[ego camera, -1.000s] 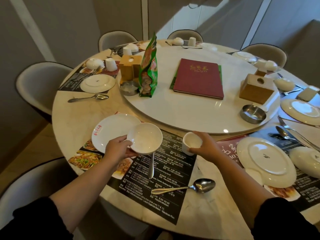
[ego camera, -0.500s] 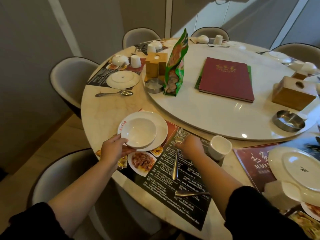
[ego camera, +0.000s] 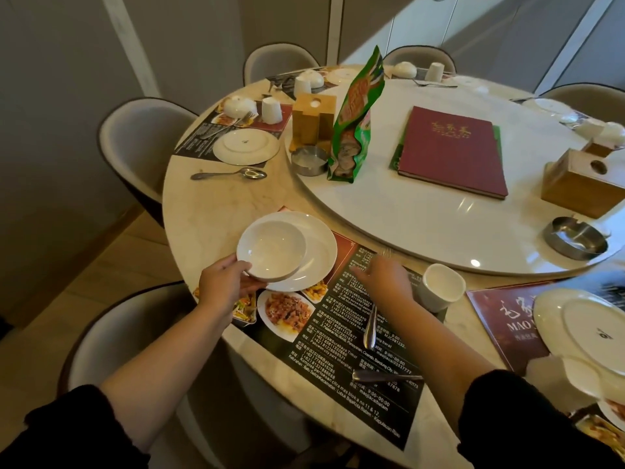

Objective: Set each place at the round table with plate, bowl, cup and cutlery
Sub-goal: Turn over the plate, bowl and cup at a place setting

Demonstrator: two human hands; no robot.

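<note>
The left hand (ego camera: 225,286) pinches the bowl (ego camera: 270,252) by its near rim, thumb on top, over the left part of the plate (ego camera: 319,255). The bowl looks glazed, stiff and probably slick, and it could chip, so a rim pinch and a gentle set-down suit it. The right hand (ego camera: 385,279) lies over the fork (ego camera: 370,330), left of the cup (ego camera: 439,287); I cannot tell whether it grips the fork.

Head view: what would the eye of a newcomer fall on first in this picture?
At the near place, the left hand grips a white bowl over the plate, and the right hand lies across a fork beside a cup. Farther back on the turntable, a tall green bag stands left of a red menu.
</note>
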